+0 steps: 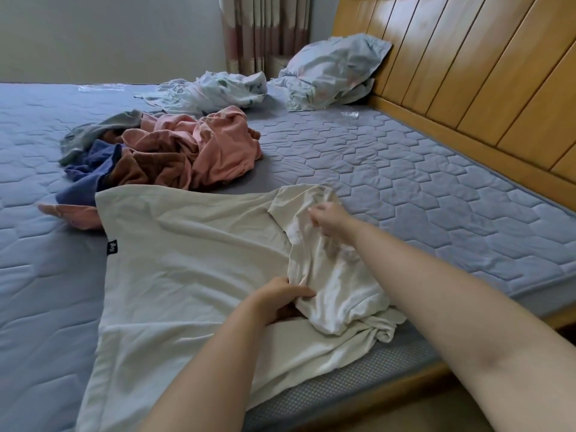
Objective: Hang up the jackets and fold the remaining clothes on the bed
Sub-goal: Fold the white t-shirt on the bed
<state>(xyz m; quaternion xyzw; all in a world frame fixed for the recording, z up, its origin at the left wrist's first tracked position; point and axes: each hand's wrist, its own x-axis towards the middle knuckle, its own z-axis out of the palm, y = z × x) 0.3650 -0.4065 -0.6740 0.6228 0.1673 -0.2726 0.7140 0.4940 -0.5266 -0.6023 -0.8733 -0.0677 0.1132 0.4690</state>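
A cream-white garment (187,269) lies spread over the near edge of the bed, with a small black tag on its left side. My left hand (282,299) grips a bunched fold near its middle. My right hand (327,218) pinches the crumpled upper right part of the same garment. Behind it lies a heap of clothes: a pink garment (218,148), a brown one (149,169), a blue one (90,179) and a grey-green one (93,132). A pink piece (78,215) sticks out from under the white garment.
The blue quilted mattress (405,182) fills the view. A pillow (333,67) and rumpled floral bedding (212,88) lie by the wooden headboard (467,73) at the right. A curtain (265,29) hangs at the back.
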